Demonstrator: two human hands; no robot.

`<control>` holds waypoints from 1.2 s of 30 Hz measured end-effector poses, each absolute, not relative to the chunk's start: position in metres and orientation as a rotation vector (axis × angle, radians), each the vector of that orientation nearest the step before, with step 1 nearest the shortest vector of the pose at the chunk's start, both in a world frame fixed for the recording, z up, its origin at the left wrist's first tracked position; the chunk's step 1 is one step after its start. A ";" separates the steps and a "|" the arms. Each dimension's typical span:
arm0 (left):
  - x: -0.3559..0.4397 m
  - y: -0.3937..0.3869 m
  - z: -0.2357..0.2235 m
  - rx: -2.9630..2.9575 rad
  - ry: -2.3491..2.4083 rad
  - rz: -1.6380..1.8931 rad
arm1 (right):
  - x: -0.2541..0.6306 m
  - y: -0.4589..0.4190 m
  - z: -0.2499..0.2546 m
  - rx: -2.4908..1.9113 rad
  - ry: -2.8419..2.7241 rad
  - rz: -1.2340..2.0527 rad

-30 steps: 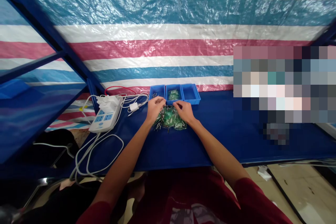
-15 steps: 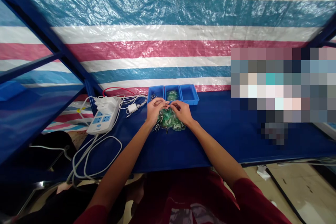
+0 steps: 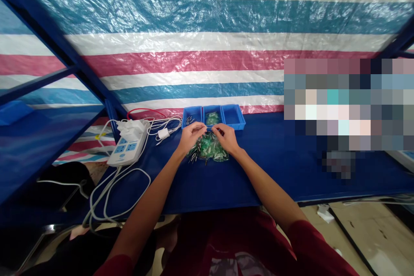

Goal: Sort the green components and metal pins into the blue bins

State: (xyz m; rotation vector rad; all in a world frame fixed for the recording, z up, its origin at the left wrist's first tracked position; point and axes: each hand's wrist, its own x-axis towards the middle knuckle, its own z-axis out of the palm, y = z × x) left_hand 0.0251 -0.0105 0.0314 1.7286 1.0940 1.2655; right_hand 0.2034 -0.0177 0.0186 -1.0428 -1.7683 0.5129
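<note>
My left hand (image 3: 191, 136) is closed in a pinch over the left part of the pile. Close beside it, my right hand (image 3: 227, 137) pinches too, with the fingertips of both hands nearly meeting. Whatever is between the fingers is too small to make out. Under the hands lies a heap of small green translucent pieces (image 3: 210, 148). Thin dark, metallic pin-like pieces (image 3: 193, 154) are scattered along its left side. Just behind the hands stand three joined blue bins: the left bin (image 3: 192, 110) holds pin-like pieces, the middle bin (image 3: 211, 108) green pieces, and the right bin (image 3: 233, 116) shows its bare bottom.
A white power strip (image 3: 127, 148) with plugged-in adapters sits to the left on the blue table (image 3: 220, 189). White cables (image 3: 150, 177) loop around it, and a small white charger (image 3: 163, 133) lies near the bins. A striped tarp (image 3: 194, 60) hangs behind. The right side is blurred out.
My hands came together above the pile, fingertips meeting half a second ago, and have now drawn slightly apart. The bins and pile look the same.
</note>
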 end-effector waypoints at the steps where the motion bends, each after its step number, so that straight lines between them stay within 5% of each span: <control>1: 0.024 -0.011 0.031 1.799 1.125 1.249 | 0.203 -0.018 0.019 -1.042 -1.773 0.507; 36: 0.033 -0.018 0.026 2.045 1.201 1.296 | 0.203 -0.018 0.020 -1.101 -1.702 0.419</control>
